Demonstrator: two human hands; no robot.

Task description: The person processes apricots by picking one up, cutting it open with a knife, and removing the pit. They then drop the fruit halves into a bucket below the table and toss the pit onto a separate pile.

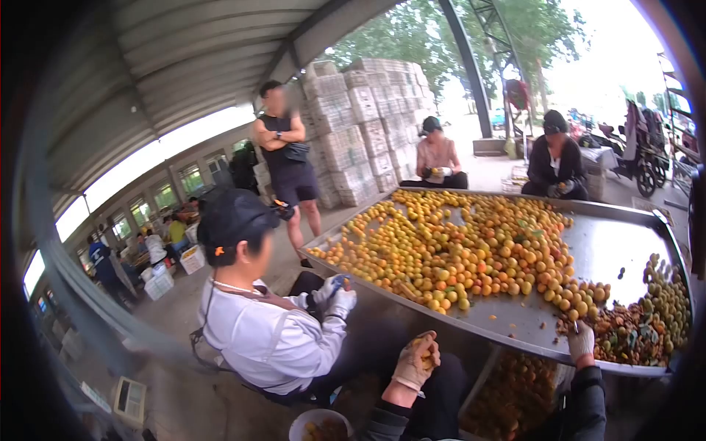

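My left hand point(417, 360), in a pale work glove, is closed around a yellow-orange apricot point(426, 359) above my lap. My right hand point(581, 340), also gloved, reaches over the near edge of the metal table point(515, 323). Its fingers are drawn together beside a heap of brown scraps and leaves point(621, 331); what they hold, if anything, I cannot tell. Just beyond them lie the nearest fruits of a broad pile of apricots point(471, 250). Greener, darker fruit point(665, 305) is heaped at the table's right end.
To my left sits a co-worker point(265, 323) in a light shirt and gloves. Two seated people work across the table, and another person point(283, 147) stands behind. A crate of brown fruit point(511, 397) is under the table edge. A white bucket point(320, 426) is near my feet; stacked crates point(360, 132) rise behind.
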